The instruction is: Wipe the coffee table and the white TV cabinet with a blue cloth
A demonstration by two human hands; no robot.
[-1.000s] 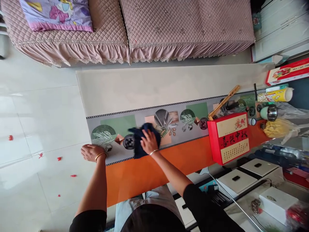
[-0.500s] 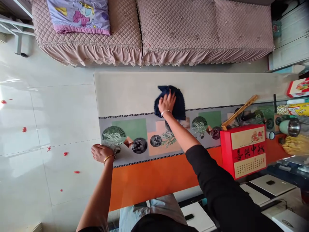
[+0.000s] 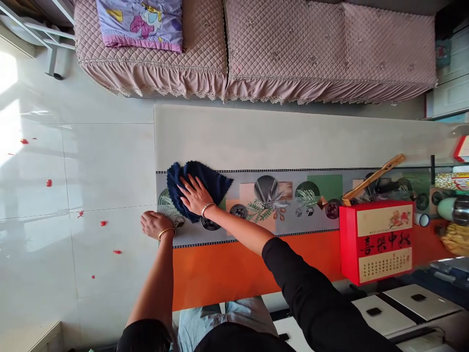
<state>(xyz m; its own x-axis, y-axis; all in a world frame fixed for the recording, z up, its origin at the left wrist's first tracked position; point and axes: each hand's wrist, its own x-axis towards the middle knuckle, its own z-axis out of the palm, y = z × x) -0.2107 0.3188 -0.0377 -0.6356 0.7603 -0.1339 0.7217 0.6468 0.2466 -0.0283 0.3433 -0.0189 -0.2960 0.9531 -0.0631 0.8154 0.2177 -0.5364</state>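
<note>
My right hand (image 3: 195, 196) lies flat, fingers spread, on a dark blue cloth (image 3: 216, 181). The cloth is crumpled over the left end of the patterned grey band of the table cover (image 3: 242, 132). My left hand (image 3: 157, 226) is at the table's left edge with its fingers bent together over the edge; part of the fingers is hidden. A bracelet circles each wrist.
On the right of the table stand a red gift box (image 3: 384, 242), a wooden stick-like tool (image 3: 373, 180), a small cup (image 3: 422, 220) and food packages. A quilted sofa (image 3: 286, 44) runs behind. Red bits (image 3: 103, 223) dot the tiled floor at left.
My right hand has moved the blue cloth left and nearer, from the table's middle to its left end. My left hand stays at the edge. The view has shifted slightly.
</note>
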